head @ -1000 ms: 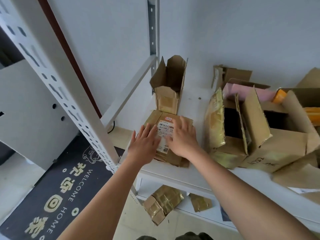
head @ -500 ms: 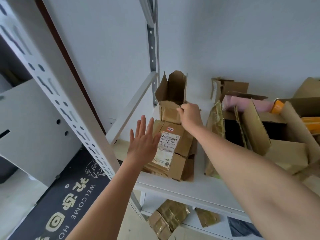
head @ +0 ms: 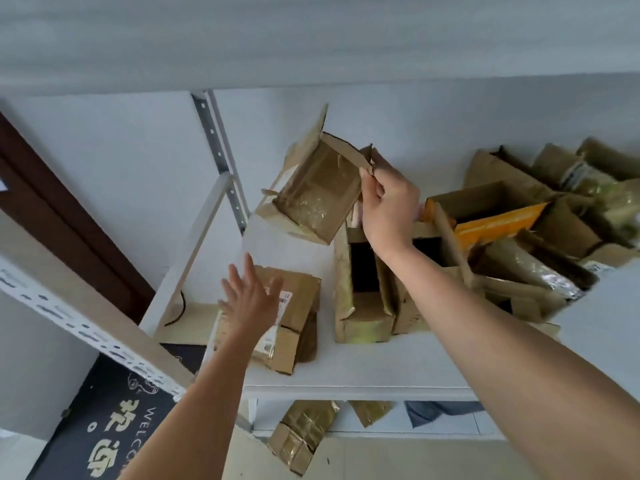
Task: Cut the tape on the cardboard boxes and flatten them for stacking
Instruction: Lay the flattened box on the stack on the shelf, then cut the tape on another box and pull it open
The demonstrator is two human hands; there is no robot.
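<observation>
Doormat (head: 114, 434) lettering "WELC…", apparently "WELCOME"; flattened box (head: 291, 317) label unreadable.

The right hand (head: 388, 206) pinched a flap of a taped box (head: 313, 194), lifted and tilted above the shelf (head: 381, 368). Below its grip, the left hand (head: 251, 299) hovered spread over flattened boxes (head: 292, 327).

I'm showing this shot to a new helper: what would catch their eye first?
The right hand pinching a flap of a taped box held tilted above the white shelf. Below it, the open left hand hovers over a flattened stack, with a jumble of opened boxes at right.
</observation>
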